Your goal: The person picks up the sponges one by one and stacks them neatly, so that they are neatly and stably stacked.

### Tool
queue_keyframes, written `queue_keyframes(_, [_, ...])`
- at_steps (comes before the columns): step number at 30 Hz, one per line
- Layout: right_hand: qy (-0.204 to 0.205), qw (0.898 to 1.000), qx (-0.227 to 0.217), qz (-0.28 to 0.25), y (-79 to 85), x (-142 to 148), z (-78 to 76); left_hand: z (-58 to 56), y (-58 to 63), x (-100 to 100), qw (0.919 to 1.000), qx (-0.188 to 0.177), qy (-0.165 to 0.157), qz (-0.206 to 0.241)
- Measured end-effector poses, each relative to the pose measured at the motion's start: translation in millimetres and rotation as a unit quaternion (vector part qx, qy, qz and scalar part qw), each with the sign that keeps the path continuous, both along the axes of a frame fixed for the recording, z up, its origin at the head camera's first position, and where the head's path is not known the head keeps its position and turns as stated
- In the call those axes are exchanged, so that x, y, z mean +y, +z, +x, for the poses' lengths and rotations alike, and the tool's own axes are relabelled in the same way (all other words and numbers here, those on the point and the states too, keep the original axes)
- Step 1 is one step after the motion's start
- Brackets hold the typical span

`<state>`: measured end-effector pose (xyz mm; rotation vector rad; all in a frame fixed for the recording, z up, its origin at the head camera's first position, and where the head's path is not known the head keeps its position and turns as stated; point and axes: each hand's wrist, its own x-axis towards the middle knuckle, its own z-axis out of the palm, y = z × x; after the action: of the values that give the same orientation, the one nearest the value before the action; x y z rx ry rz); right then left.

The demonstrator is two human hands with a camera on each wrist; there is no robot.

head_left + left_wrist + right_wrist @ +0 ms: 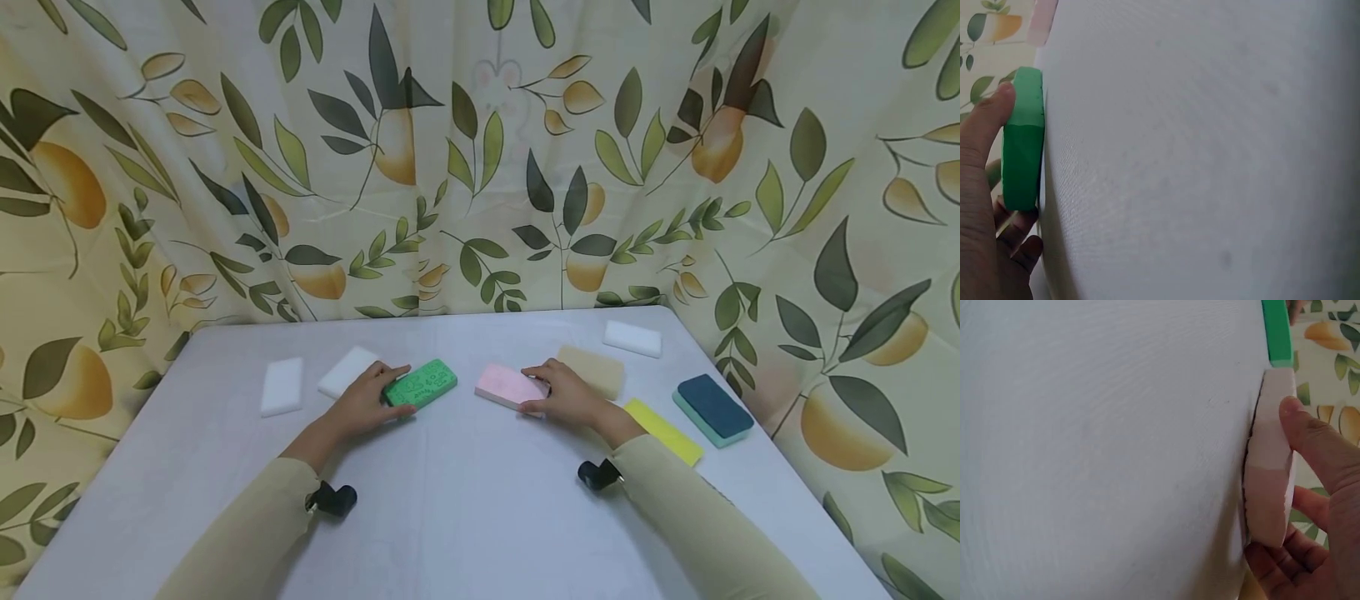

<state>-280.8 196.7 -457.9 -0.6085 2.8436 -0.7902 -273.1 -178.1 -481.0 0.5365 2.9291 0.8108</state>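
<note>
My left hand (367, 397) grips a green sponge (422, 384) by its left end, with the thumb along the near side. In the left wrist view the green sponge (1024, 137) shows its edge, thumb and fingers around it, close to the white tabletop. My right hand (564, 395) holds a pink sponge (504, 385) at its right end. The right wrist view shows the pink sponge (1269, 456) between thumb and fingers, low at the table. A short gap separates the two sponges, side by side near the middle of the table.
Two white sponges (282, 387) (348, 371) lie on the left, another white sponge (632, 338) at the back right. Near the right arm are a beige sponge (592, 371), a yellow cloth-like piece (663, 430) and a dark blue and green sponge (712, 409). A patterned curtain (480, 167) hangs behind.
</note>
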Motion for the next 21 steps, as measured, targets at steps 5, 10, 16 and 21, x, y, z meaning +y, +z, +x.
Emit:
queue_keyframes(5, [-0.003,1.0,-0.004,0.001,1.1,-2.2,0.8,-0.8,-1.0,1.5,0.9999,-0.007,0.001,0.012])
queue_keyframes(10, [-0.007,1.0,-0.009,0.0,3.8,-4.1,-0.4,-1.8,-3.2,2.5,0.9998,-0.005,0.012,0.012])
queue_keyframes(16, [-0.009,1.0,-0.014,-0.001,5.9,-4.3,-2.4,-4.5,-7.0,3.2,0.9993,-0.011,0.024,0.026])
queue_keyframes(21, [-0.014,1.0,-0.019,-0.004,6.8,-4.0,-2.8,-4.0,-5.3,4.2,0.9988,-0.013,0.027,0.039])
